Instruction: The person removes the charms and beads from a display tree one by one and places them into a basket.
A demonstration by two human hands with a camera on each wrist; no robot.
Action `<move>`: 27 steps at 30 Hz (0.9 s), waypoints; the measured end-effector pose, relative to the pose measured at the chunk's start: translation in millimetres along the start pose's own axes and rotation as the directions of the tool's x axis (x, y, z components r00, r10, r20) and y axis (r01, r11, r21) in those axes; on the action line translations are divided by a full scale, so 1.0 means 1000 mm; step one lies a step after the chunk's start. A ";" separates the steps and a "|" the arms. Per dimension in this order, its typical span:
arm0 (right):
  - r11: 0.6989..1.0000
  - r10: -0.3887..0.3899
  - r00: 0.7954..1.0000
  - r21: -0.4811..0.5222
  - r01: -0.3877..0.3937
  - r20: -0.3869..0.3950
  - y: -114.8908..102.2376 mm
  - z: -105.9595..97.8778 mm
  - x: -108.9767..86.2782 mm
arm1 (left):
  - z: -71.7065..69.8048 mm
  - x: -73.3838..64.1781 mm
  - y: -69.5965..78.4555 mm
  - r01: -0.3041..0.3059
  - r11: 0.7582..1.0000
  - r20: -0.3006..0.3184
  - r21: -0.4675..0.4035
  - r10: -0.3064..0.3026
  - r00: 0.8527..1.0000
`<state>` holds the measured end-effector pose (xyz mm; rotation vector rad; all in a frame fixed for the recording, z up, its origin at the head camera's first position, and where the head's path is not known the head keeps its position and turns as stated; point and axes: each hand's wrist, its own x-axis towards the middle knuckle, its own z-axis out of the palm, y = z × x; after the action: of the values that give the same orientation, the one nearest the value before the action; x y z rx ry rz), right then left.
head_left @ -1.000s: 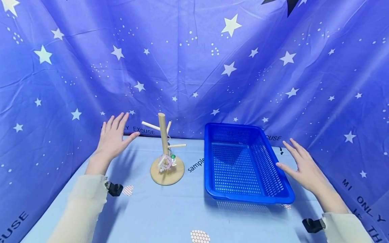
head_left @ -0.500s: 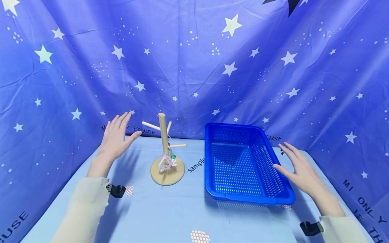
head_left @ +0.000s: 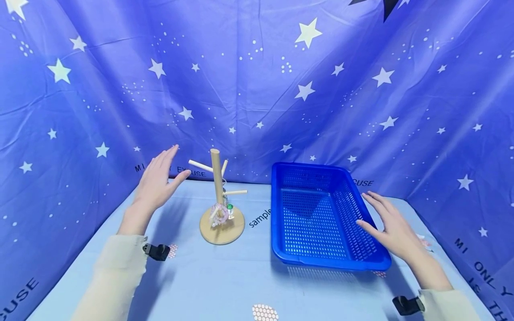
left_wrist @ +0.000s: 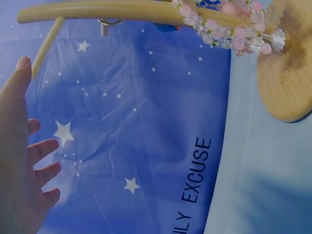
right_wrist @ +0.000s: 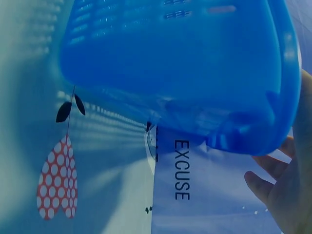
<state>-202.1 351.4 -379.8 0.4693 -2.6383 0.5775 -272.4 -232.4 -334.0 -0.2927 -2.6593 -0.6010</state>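
Note:
A wooden jewellery stand [head_left: 217, 178] with thin pegs and a round base rises left of centre. A pink and clear beaded bracelet [left_wrist: 239, 36] hangs low on it. Beside the bracelet dangles a small ornament with a green part [head_left: 230, 209], its kind too small to tell. Left of the stand my left hand [head_left: 156, 185] hovers empty, fingers straight and thumb pointing at the pegs. A blue perforated plastic basket [head_left: 275, 214] stands on the right. By its right rim my right hand [head_left: 397, 227] has its fingers extended; whether it touches the rim, I cannot tell.
A light blue cloth [head_left: 217, 281] printed with hearts and lettering covers the table. Blue star-patterned curtains [head_left: 237, 80] enclose the back and both sides. A black wrist camera [head_left: 156, 252] sits at the left cuff, another camera [head_left: 407, 305] at the right.
My right hand has moved left, closer to the basket's right rim. My left hand has shifted slightly right and turned a little towards the stand. Stand and basket stay in place.

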 end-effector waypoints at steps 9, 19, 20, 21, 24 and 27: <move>1.000 -0.004 1.000 0.008 0.003 0.011 -0.010 0.003 -0.001 | -0.001 -0.001 0.010 0.016 1.000 -0.036 -0.007 -0.016 0.999; 1.000 -0.005 0.999 -0.004 0.005 0.034 -0.017 0.007 0.000 | -0.001 0.000 0.020 0.003 0.999 -0.094 -0.049 -0.007 0.996; 1.000 -0.006 0.999 -0.005 0.006 0.036 -0.018 0.007 -0.001 | -0.001 0.000 0.021 -0.001 0.998 -0.100 -0.057 -0.005 0.995; 1.000 -0.009 0.999 -0.006 0.009 0.038 -0.019 0.008 -0.001 | -0.001 0.000 0.022 -0.003 0.998 -0.106 -0.064 -0.004 0.994; 1.000 -0.013 0.999 -0.014 0.013 0.044 -0.023 0.009 -0.001 | -0.001 0.001 0.025 -0.006 0.996 -0.122 -0.088 -0.005 0.993; 0.999 -0.026 0.998 -0.020 0.027 0.048 -0.027 0.009 -0.001 | 0.000 0.001 0.027 -0.012 0.995 -0.136 -0.104 -0.002 0.991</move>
<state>-193.3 323.8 -379.3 0.5174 -2.6764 0.5361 -265.6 -208.0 -323.9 -0.2777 -2.5001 -0.7334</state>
